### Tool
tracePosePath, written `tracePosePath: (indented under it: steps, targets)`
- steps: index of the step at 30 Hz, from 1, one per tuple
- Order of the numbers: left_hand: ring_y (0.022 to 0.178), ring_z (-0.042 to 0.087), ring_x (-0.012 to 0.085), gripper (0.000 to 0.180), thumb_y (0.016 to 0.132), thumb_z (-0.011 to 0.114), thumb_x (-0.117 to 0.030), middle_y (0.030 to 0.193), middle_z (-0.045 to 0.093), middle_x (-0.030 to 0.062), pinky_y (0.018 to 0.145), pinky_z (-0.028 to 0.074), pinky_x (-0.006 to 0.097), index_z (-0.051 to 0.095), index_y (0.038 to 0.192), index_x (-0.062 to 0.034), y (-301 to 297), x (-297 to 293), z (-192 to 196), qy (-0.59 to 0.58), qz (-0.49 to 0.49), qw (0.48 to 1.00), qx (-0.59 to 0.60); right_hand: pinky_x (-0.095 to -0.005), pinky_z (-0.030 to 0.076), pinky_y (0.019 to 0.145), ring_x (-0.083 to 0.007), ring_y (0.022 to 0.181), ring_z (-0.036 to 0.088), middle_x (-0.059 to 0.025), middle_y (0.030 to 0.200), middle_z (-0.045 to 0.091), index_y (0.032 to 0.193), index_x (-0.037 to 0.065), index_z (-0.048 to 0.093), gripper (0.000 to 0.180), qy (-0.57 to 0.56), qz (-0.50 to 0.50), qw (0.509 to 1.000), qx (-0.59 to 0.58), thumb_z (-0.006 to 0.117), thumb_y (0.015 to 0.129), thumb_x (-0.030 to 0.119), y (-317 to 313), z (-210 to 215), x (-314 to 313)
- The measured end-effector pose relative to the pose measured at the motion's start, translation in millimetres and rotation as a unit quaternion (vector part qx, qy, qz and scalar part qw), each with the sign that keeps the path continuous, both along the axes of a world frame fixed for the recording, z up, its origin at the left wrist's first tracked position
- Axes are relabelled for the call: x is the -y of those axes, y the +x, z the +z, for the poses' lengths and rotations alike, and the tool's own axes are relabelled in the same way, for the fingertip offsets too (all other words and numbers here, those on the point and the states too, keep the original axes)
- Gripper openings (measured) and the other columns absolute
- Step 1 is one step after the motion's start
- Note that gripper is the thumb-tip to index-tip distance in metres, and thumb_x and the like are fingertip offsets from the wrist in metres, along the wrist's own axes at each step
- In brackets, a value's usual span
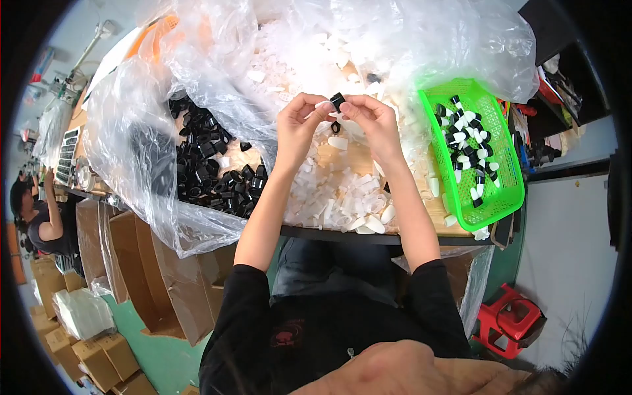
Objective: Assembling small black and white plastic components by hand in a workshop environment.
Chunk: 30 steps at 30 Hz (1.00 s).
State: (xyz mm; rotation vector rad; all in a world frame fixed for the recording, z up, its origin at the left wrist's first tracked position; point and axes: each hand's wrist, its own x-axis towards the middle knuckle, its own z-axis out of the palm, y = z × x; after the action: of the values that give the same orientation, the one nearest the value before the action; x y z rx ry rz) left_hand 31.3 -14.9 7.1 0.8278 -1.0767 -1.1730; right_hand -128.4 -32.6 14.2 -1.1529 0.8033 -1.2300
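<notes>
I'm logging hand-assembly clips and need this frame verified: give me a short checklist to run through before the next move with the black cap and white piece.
1. Black cap pinched between the fingertips of both hands: ok.
2. White piece in left hand, meeting the cap: ok; whether it is seated: cannot tell.
3. Right hand grip firm: cannot tell.
4. Loose black caps within reach on the table: ok.
5. White pieces heaped near the table edge: ok.
6. Green basket has room for joined parts: ok.
</notes>
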Motion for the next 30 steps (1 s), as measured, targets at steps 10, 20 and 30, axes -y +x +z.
tracePosePath:
  steps: [10,20,30]
  targets:
    - [0.095,0.065,0.0185,0.006,0.092,0.061,-0.003,0.100,0.066,0.0116,0.090,0.055,0.035,0.060,0.088,0.0022,-14.2,-3.8,-2.2,-0.035,0.036,0.995,-0.088,-0.0282,0.050,0.088,-0.0134,0.092,0.063,-0.0081,0.099,0.069,0.107,-0.004,0.066,0.021,0.055,-0.033,0.994,0.087,0.067,0.089,0.008,9.1,-5.6,-0.8]
    - [0.074,0.057,0.0089,0.010,0.090,0.067,-0.008,0.084,0.063,0.0021,0.067,0.048,0.023,0.064,0.093,0.0016,4.5,5.3,-4.9,0.014,0.012,0.996,0.086,-0.0300,0.051,0.089,-0.0155,0.093,0.064,-0.0084,0.102,0.068,0.107,-0.004,0.066,0.022,0.071,0.030,0.995,0.063,0.067,0.089,0.008,2.2,-8.0,2.3]
    - [0.065,0.055,0.0069,0.013,0.091,0.066,-0.010,0.075,0.061,0.0019,0.060,0.043,0.021,0.065,0.086,0.0016,-8.9,-0.4,-9.8,-0.092,0.167,0.962,0.193,-0.0294,0.051,0.090,-0.0162,0.094,0.063,-0.0094,0.103,0.067,0.106,-0.005,0.066,0.020,0.108,0.014,0.987,0.119,0.065,0.090,0.007,8.8,-7.4,-0.9]
